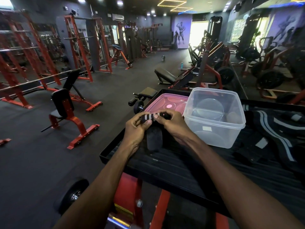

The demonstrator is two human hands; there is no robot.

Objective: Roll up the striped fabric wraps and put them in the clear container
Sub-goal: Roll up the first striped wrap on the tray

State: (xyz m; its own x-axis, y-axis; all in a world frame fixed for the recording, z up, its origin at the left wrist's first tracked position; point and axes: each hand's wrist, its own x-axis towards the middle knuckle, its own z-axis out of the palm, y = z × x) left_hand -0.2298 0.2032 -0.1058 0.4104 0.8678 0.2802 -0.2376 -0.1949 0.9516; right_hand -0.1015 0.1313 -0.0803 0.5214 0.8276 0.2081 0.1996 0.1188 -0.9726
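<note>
Both hands, left hand (137, 128) and right hand (171, 124), pinch the striped wrap (151, 116), just left of the clear container (214, 129). Keep tension, roll tight, edges aligned, tail hanging straight.

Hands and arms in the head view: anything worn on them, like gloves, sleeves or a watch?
Nothing worn that shows. The left hand and right hand are ungloved, the fingers without rings, both wrists without watch or band, and both forearms bare to the frame's edge.

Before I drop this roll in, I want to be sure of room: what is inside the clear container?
No wraps show inside the clear container. Through its walls only round moulded shapes and a pale label appear. The pink lid lies behind it, partly covered.
</note>
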